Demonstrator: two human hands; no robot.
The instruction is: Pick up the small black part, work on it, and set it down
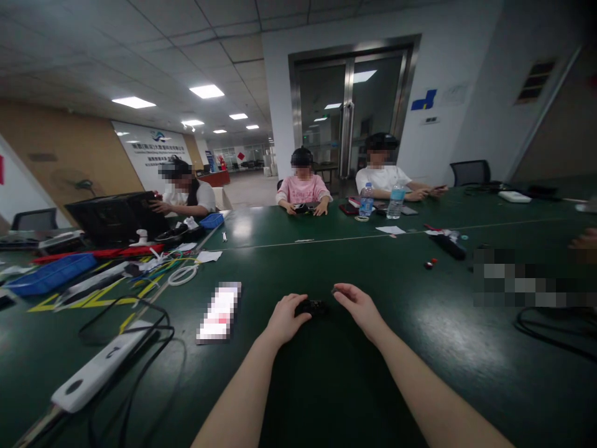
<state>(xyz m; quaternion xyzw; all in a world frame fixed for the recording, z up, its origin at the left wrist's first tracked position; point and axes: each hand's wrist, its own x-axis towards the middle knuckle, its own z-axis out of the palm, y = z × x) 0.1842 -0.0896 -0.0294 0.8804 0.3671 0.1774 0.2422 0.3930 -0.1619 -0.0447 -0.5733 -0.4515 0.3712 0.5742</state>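
In the head view, my left hand [285,318] is closed around the left end of a small black device [316,306] on the green table. Fine detail shows on the device's near face, too small to read. Just to its right, my right hand [358,307] pinches a tiny dark piece [334,290] between thumb and fingertips, apart from the device. What kind of thing the piece is cannot be made out. A phone [218,313] with a lit, blurred screen lies left of my left hand.
A white power strip [103,367] with black cables lies at the left, near a blue tray [52,274] and a coiled white cable [183,275]. Water bottles [396,200] stand across the green table [261,264], where several people sit. Small red-and-black parts [430,264] lie at the right.
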